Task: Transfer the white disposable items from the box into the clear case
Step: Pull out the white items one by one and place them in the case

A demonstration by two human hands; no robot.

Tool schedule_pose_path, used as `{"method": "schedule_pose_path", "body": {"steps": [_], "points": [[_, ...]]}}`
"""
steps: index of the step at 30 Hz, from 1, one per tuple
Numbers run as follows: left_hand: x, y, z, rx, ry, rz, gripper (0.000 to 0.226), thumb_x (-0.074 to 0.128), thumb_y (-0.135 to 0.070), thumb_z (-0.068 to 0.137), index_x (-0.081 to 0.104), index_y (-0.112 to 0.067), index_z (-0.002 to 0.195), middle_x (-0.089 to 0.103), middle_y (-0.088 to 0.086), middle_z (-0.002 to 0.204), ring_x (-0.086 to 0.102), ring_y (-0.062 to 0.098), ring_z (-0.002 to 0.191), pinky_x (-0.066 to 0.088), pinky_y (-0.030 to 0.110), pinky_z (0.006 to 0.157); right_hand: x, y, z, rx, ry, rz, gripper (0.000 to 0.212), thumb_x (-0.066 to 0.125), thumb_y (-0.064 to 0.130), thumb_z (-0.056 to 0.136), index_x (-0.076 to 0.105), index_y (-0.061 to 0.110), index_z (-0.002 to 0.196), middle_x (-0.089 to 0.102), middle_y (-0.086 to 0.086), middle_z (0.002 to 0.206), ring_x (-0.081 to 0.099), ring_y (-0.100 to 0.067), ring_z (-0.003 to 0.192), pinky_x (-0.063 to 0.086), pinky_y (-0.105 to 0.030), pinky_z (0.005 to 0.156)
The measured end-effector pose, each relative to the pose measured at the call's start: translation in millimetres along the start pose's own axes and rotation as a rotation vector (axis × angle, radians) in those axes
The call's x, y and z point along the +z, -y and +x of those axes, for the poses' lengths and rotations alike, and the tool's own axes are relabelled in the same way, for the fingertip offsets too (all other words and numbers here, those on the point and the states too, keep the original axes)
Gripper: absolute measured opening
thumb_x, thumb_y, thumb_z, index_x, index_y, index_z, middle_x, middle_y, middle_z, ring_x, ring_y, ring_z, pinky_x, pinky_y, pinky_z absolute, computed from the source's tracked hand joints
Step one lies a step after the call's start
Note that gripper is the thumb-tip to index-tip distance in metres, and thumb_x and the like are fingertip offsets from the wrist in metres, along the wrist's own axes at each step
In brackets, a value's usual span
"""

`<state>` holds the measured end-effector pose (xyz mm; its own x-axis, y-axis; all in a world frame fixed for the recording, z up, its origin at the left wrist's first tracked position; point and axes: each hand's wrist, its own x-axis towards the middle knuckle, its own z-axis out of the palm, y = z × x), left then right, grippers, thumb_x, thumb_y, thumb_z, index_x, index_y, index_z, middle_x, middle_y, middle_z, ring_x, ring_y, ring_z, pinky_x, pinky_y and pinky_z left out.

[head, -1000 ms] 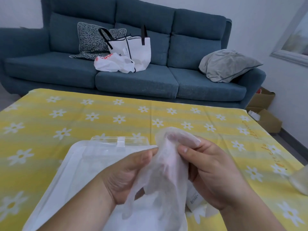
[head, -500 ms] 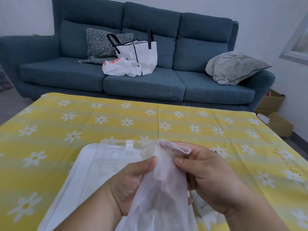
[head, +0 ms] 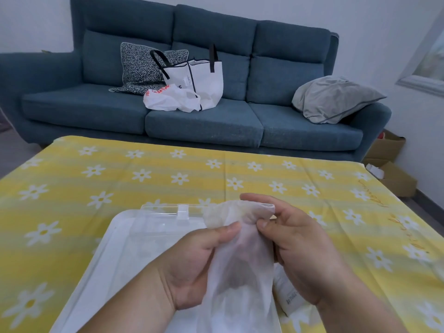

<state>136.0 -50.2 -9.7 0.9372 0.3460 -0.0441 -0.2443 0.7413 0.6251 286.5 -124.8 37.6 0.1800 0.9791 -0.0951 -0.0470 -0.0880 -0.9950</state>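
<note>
On the yellow surface [head: 144,179] before a sofa, your left hand [head: 192,265] and right hand [head: 305,255] both pinch one white item [head: 240,260] over the case [head: 158,212]; it is not yet inside.

Soft, cool daylight fills the room evenly, brightest near the pale frame [head: 427,68] at the right edge. Shadows are faint and blurred: a dim band under the blue sofa [head: 204,126] and a soft patch beneath the grey pillow [head: 334,102]. The wide lens bows the sofa back and bends the yellow tablecloth [head: 120,188] toward the corners. The left hand [head: 192,267] and right hand [head: 305,248], close to the lens, look slightly soft. Light passes through the thin white item [head: 240,265] they pinch. The clear case [head: 163,209] carries only weak highlights.
</note>
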Motion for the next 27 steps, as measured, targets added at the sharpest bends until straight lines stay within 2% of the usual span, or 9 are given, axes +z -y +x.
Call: {"method": "schedule_pose_path", "body": {"steps": [4,8,10,13,16,20,22,25,27], "points": [[2,-4,2,0.058,-0.309,0.118,0.038,0.058,-0.016,0.089,0.068,-0.001,0.123,0.066,0.024,0.126,0.063,0.036,0.119,0.051,0.044,0.101,-5,6,-1,-0.016,-0.113,-0.101,0.037,0.052,-0.004,0.096,0.069,0.024,0.114,0.070,-0.028,0.083,0.065,-0.035,0.075,0.052,-0.042,0.071],[5,-14,1,0.180,-0.608,0.329,0.033,0.064,-0.020,0.084,0.074,-0.007,0.113,0.075,0.015,0.113,0.070,0.030,0.108,0.053,0.041,0.095,-49,5,3,0.056,-0.613,-0.360,0.028,0.058,-0.002,0.087,0.071,0.021,0.097,0.076,-0.006,0.073,0.073,-0.033,0.074,0.060,-0.046,0.071],[8,-16,2,0.206,-0.694,0.375,0.025,0.060,-0.020,0.094,0.075,-0.011,0.111,0.077,0.011,0.109,0.071,0.028,0.106,0.049,0.042,0.101,-68,0,4,0.148,-0.714,-0.461,0.025,0.059,0.003,0.081,0.071,0.024,0.087,0.074,-0.002,0.067,0.072,-0.037,0.072,0.059,-0.056,0.072],[15,-15,6,0.227,-0.744,0.366,0.023,0.058,-0.019,0.097,0.077,-0.010,0.107,0.077,0.011,0.105,0.071,0.029,0.106,0.045,0.048,0.107,-74,-14,8,0.253,-0.649,-0.611,0.023,0.058,0.008,0.079,0.074,0.024,0.078,0.073,-0.004,0.065,0.070,-0.033,0.069,0.057,-0.047,0.068],[21,-15,8,0.264,-0.747,0.364,0.023,0.057,-0.017,0.098,0.080,-0.013,0.100,0.078,0.006,0.104,0.072,0.024,0.102,0.049,0.043,0.103,-70,-24,12,0.272,-0.575,-0.743,0.023,0.051,0.005,0.083,0.072,0.012,0.083,0.072,-0.018,0.079,0.066,-0.033,0.069,0.051,-0.036,0.063],[25,-18,6,0.309,-0.708,0.381,0.026,0.053,-0.018,0.100,0.079,-0.018,0.106,0.076,0.002,0.112,0.072,0.018,0.102,0.053,0.038,0.092,-61,-25,12,0.313,-0.415,-0.866,0.033,0.049,0.018,0.091,0.073,0.040,0.086,0.072,0.008,0.086,0.062,-0.016,0.071,0.046,-0.028,0.062],[25,-18,7,0.321,-0.701,0.366,0.027,0.053,-0.018,0.101,0.079,-0.017,0.104,0.076,0.007,0.111,0.071,0.019,0.095,0.055,0.037,0.085,-58,-25,13,0.306,-0.340,-0.868,0.030,0.047,0.025,0.096,0.069,0.045,0.090,0.068,0.012,0.093,0.060,-0.013,0.079,0.042,-0.025,0.063],[25,-18,8,0.326,-0.707,0.358,0.026,0.053,-0.018,0.100,0.079,-0.015,0.103,0.076,0.011,0.106,0.070,0.020,0.089,0.057,0.032,0.076,-62,-31,16,0.313,-0.369,-0.896,0.031,0.045,0.021,0.097,0.057,0.027,0.069,0.055,0.003,0.072,0.048,-0.015,0.064,0.031,-0.027,0.054],[24,-19,8,0.333,-0.720,0.362,0.026,0.053,-0.017,0.101,0.079,-0.014,0.103,0.076,0.011,0.104,0.069,0.021,0.089,0.058,0.031,0.075,-67,-31,16,0.293,-0.476,-0.880,0.025,0.045,0.014,0.091,0.056,0.010,0.068,0.055,-0.007,0.060,0.046,-0.025,0.055,0.029,-0.027,0.053]]}}
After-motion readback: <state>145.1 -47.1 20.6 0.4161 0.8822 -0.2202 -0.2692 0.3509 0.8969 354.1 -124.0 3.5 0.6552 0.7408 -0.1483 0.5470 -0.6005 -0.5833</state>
